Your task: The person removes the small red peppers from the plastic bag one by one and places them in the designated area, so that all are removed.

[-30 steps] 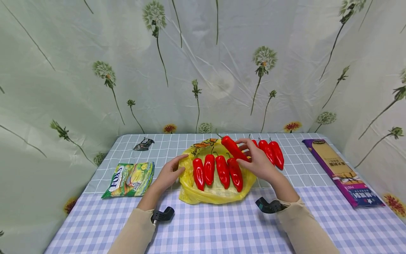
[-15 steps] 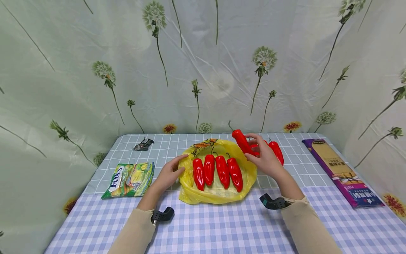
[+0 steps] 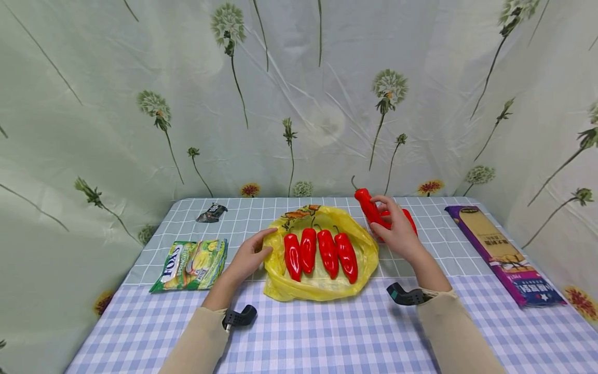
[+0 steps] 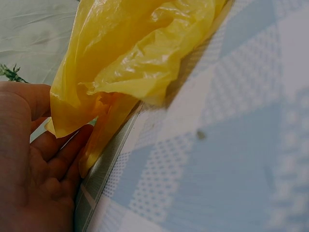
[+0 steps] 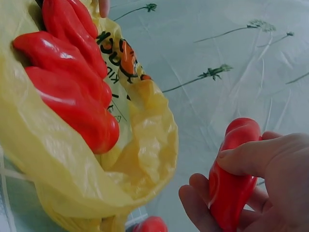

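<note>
In the head view a yellow plastic bag (image 3: 317, 295) lies opened out, with several red peppers (image 3: 308, 250) side by side in it. My left hand (image 3: 247, 257) holds the bag's left edge. The left wrist view shows bag film (image 4: 140, 58) between thumb and fingers, which hides the fingertips. My right hand (image 3: 397, 228) grips another red pepper (image 3: 368, 205) just beyond the bag's right rim. Its stem points up and away, and in the right wrist view thumb and fingers wrap round the pepper (image 5: 234, 164). More red peppers (image 3: 409, 220) lie partly hidden behind this hand.
A green FOX'S packet (image 3: 190, 265) lies at the left, with a small black wrapper (image 3: 212, 212) behind it. A long purple and tan package (image 3: 504, 254) lies along the right side. The checked tablecloth (image 3: 308, 337) ends at a hanging flowered sheet (image 3: 327, 104).
The right hand has carried its pepper from above the bag's right part rightward, past the rim towards the loose peppers. The left hand and the bag have stayed in place.
</note>
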### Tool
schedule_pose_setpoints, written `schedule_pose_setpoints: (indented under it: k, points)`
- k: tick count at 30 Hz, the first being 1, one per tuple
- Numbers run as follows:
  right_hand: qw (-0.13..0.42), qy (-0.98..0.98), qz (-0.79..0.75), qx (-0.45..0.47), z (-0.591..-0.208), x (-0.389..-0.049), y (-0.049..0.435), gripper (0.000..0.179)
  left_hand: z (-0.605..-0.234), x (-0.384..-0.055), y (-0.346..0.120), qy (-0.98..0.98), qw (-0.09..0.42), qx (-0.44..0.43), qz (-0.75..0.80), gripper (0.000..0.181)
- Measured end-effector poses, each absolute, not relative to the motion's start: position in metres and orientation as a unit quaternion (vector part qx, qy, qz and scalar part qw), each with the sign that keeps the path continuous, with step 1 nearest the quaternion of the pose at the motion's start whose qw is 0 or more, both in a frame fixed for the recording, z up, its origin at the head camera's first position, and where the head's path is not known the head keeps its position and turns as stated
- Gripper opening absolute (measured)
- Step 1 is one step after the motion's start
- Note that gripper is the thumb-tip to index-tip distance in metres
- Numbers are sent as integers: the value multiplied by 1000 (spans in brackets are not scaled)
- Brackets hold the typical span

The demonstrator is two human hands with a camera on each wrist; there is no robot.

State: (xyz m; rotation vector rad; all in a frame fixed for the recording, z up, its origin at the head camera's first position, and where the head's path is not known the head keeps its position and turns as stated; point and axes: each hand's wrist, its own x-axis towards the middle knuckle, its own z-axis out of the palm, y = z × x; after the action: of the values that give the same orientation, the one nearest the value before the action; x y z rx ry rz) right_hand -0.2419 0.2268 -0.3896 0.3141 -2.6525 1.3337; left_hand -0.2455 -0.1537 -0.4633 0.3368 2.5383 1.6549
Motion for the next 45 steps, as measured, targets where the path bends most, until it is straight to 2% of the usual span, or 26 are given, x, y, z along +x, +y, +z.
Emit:
schedule_pose_setpoints:
  k: [15, 21, 34, 45]
  points:
    - [92, -887, 447, 62, -391, -244, 241, 49, -463, -246, -153, 829, 51, 100, 548, 50]
    - [97, -882, 459, 41, -393, -246, 248, 52, -462, -246, -153, 829, 55, 92, 549, 49]
    - [151, -876, 459, 12, -401, -248, 260, 42, -462, -245, -153, 830, 55, 98, 546, 49]
    - [145, -857, 489, -72, -407, -252, 274, 43, -463, -245, -153, 832, 52, 106, 543, 50]
